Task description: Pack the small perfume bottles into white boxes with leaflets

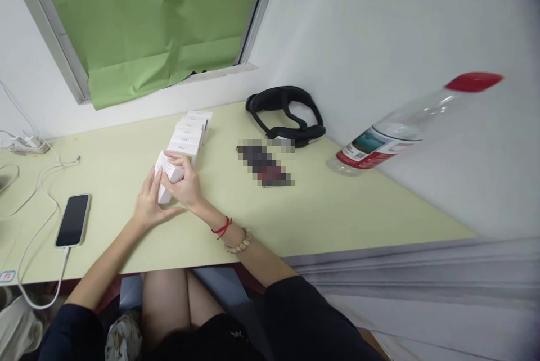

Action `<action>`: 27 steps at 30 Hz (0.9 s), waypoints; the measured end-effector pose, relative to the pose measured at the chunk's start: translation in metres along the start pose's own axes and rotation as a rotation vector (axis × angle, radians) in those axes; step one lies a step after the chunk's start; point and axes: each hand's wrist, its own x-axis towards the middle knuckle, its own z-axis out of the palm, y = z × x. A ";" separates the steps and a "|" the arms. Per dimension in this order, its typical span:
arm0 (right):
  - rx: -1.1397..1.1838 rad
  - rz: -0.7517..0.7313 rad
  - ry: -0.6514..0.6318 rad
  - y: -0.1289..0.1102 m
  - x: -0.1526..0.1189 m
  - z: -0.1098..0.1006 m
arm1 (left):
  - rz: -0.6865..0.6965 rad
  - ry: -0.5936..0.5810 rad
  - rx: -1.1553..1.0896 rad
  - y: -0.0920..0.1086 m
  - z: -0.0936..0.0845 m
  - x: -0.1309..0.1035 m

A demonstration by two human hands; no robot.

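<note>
Both hands are on a small white box (165,195) at the near end of a row of similar white boxes (188,135). My left hand (148,206) reaches along the box's left and near side, fingers against it and thumb stretched out to the right. From the right, my right hand (185,184) grips the box, its fingers bent over the top and its thumb on the near face. Small print shows on the box's top. The row runs away toward the window, each box close behind the other.
A phone (73,220) on a white charging cable (31,243) lies at left, near a power strip (29,144). Right of the boxes are a pixelated dark flat object (264,164), a black head strap (287,111) and a plastic bottle (379,136) by the wall.
</note>
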 end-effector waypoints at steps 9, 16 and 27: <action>0.019 -0.069 -0.364 -0.011 0.000 -0.001 | -0.468 0.456 -0.520 0.002 -0.002 0.012; -0.023 0.118 -0.330 0.015 0.022 -0.014 | -0.509 0.339 -0.531 -0.002 0.001 0.012; -0.038 0.004 -0.432 0.023 0.027 -0.025 | -0.282 0.235 -0.347 -0.020 0.013 0.004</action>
